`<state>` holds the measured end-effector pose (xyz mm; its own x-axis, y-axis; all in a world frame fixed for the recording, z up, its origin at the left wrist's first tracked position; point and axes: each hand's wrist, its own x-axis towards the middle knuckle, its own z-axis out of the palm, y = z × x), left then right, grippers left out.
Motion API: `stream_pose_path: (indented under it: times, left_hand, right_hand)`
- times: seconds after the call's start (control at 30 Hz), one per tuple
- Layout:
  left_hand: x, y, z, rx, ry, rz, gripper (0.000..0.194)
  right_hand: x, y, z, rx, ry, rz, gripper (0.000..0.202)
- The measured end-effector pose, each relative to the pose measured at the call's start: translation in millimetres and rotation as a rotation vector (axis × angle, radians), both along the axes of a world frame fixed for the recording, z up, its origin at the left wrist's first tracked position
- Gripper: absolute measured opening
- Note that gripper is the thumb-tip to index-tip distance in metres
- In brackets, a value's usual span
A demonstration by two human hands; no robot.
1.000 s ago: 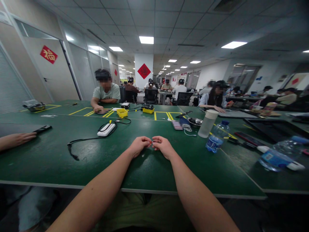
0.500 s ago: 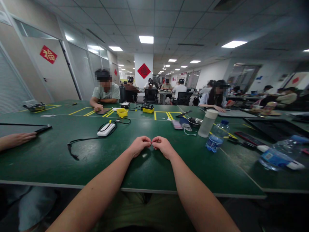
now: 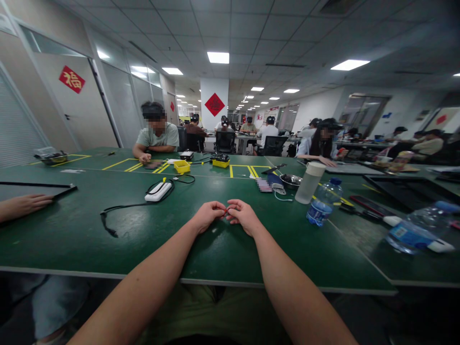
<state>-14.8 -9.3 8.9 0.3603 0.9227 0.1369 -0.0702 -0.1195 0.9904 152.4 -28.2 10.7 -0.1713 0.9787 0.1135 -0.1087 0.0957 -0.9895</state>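
Note:
My left hand (image 3: pixel 209 215) and my right hand (image 3: pixel 242 215) meet fingertip to fingertip just above the green table (image 3: pixel 143 249). Between them shows a tiny red object (image 3: pixel 226 211), mostly covered by the fingers and too small for its kind to be made out. The left thumb and forefinger are pinched on it from one side. On the other side the right fingertips close on it too, with the remaining fingers of that hand a little spread.
Left of my hands lies a white power bank (image 3: pixel 158 191) with a black cable. To the right stand a frosted bottle (image 3: pixel 309 184), a water bottle (image 3: pixel 324 203) and another water bottle (image 3: pixel 413 230). Farther back are yellow trays (image 3: pixel 181 166). A co-worker's hand (image 3: pixel 32 206) rests at far left.
The red object has come into view between my fingertips. My right hand has lifted slightly and its fingers have spread a little; the left has barely moved.

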Motion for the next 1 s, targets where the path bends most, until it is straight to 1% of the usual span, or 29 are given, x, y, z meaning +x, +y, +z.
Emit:
stream_pose_path:
  times: [0.13, 0.2, 0.3, 0.37, 0.6, 0.73, 0.83, 0.93, 1.0]
  left_hand:
    - [-0.7, 0.6, -0.3, -0.027, -0.015, -0.022, 0.018]
    - [-1.0, 0.9, -0.4, -0.041, -0.029, -0.047, 0.018]
    - [-0.6, 0.6, -0.2, -0.058, -0.034, -0.075, 0.018]
    - [-0.2, -0.1, 0.1, -0.064, -0.02, -0.075, 0.018]
    - [-0.6, -1.0, 1.7, -0.03, 0.006, -0.071, 0.017]
    - [-1.3, 0.6, 0.3, 0.008, -0.001, -0.031, 0.016]
    - [-1.9, 2.1, -2.2, 0.004, -0.005, -0.04, 0.016]
    - [-2.6, 3.1, -4.5, -0.011, -0.023, -0.06, 0.017]
    - [-2.9, 3.1, -4.9, -0.021, -0.039, -0.069, 0.017]
  right_hand:
    - [0.2, 0.0, 1.0, -0.004, 0.01, -0.004, 0.041]
    - [0.2, 1.9, -0.7, -0.002, -0.013, -0.036, 0.036]
    - [0.0, 5.2, -4.2, 0.009, -0.082, -0.073, 0.022]
    - [-0.1, 6.8, -6.0, 0.016, -0.112, -0.078, 0.018]
    - [1.3, 9.0, -9.2, 0.048, -0.066, -0.077, 0.028]
    - [1.0, 10.3, -11.3, 0.039, -0.095, -0.073, 0.021]
    - [0.6, 11.7, -12.9, 0.031, -0.104, -0.079, 0.016]
    - [0.6, 12.2, -13.4, 0.022, -0.084, -0.073, 0.018]
    - [0.6, 11.4, -12.9, 0.046, -0.104, -0.073, 0.021]
